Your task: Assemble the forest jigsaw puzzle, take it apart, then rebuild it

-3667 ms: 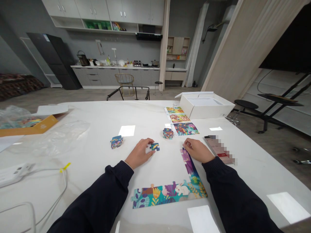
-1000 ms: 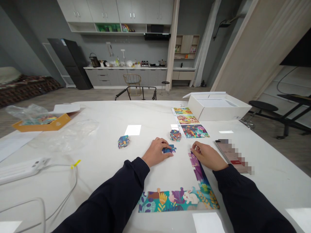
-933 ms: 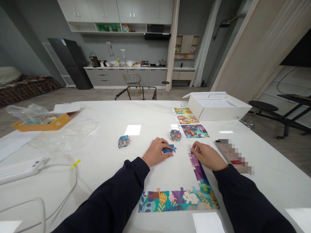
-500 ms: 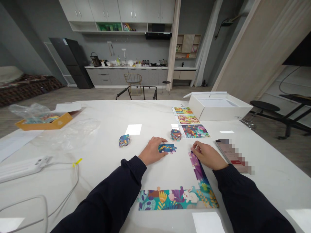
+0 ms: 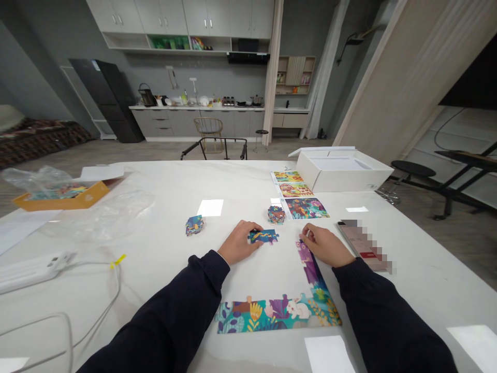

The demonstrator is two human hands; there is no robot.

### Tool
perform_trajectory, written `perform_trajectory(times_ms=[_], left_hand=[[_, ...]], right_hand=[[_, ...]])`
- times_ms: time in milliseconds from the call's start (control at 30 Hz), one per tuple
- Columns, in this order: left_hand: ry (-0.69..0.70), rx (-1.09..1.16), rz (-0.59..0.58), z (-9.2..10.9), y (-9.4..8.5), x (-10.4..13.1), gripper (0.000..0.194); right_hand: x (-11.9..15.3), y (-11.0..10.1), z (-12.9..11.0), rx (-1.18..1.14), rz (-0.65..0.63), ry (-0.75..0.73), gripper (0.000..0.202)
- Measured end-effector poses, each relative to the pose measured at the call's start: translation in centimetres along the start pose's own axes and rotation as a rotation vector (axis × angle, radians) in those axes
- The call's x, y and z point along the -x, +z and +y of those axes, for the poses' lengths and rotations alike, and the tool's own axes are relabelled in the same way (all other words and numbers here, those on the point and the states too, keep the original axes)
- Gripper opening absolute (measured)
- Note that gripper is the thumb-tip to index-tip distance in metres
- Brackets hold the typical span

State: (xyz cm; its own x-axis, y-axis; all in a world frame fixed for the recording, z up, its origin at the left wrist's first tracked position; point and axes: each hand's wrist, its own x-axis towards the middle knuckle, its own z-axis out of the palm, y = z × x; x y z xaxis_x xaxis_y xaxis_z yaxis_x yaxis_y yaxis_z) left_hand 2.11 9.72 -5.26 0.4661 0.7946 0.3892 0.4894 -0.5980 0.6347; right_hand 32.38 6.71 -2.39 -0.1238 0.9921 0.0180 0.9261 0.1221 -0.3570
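My left hand (image 5: 239,242) curls around a small joined section of jigsaw puzzle (image 5: 264,237), blue with yellow markings, thumb and fingers at its left end. At the upper end of an L-shaped assembled puzzle border (image 5: 272,315), my right hand (image 5: 326,243) has its thumb and fingertips pinched together on a puzzle piece, largely hidden by the fingers. The border's bottom row shows a white rabbit and plants; its right column is purple and dark blue. Beyond the hands lie two stacks of loose pieces, a left stack (image 5: 194,225) and a right stack (image 5: 276,214).
Picture cards (image 5: 308,208) lie before a white box (image 5: 345,176). A phone (image 5: 363,246) rests right of my right hand. On the left are an orange tray (image 5: 83,198) of pieces, a clear plastic bag (image 5: 116,215), and a white power strip (image 5: 34,269) with a cable.
The view has shifted slightly, moving everything a little left in the picture. My right-hand fingers have closed in at the column's top end. My left hand keeps hold of its puzzle section.
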Motion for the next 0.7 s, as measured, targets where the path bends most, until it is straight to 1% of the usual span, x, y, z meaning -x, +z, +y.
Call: perform_trajectory(times_ms=[100,167,200,267,367,433,500,567,633,700], left_hand=[[0.026,-0.023,0.017,0.2,-0.3,0.2,0.036],[0.032,-0.053,0.049,0.0,-1.1,0.6,0.038],[0.028,-0.074,0.073,-0.4,-1.8,0.9,0.038],[-0.001,-0.126,0.147,-1.4,-3.9,1.9,0.034],[-0.092,-0.216,0.304,-3.8,-7.9,3.9,0.03],[-0.165,-0.263,0.394,-5.6,-10.3,5.3,0.034],[-0.23,-0.29,0.433,-7.3,-12.0,6.4,0.04],[-0.279,-0.294,0.423,-8.7,-12.7,7.1,0.04],[-0.308,-0.285,0.394,-9.5,-12.8,7.3,0.037],[-0.322,-0.277,0.374,-9.9,-12.6,7.3,0.033]], right_hand=[[-0.1,0.1,0.2,-0.007,0.009,-0.01,0.013],[-0.1,0.3,0.5,-0.012,0.008,-0.024,0.014],[-0.1,0.3,0.6,-0.013,0.005,-0.027,0.014],[-0.2,0.5,0.9,-0.019,-0.004,-0.034,0.016],[-0.3,0.6,1.1,-0.024,-0.008,-0.047,0.02],[-0.4,0.6,1.2,-0.019,-0.006,-0.044,0.021],[-0.5,0.7,1.4,-0.015,-0.01,-0.04,0.023],[-0.6,0.8,1.5,-0.015,-0.012,-0.047,0.024],[-0.7,0.8,1.7,-0.017,-0.007,-0.054,0.024],[-0.7,0.8,1.7,-0.019,-0.004,-0.055,0.024]])
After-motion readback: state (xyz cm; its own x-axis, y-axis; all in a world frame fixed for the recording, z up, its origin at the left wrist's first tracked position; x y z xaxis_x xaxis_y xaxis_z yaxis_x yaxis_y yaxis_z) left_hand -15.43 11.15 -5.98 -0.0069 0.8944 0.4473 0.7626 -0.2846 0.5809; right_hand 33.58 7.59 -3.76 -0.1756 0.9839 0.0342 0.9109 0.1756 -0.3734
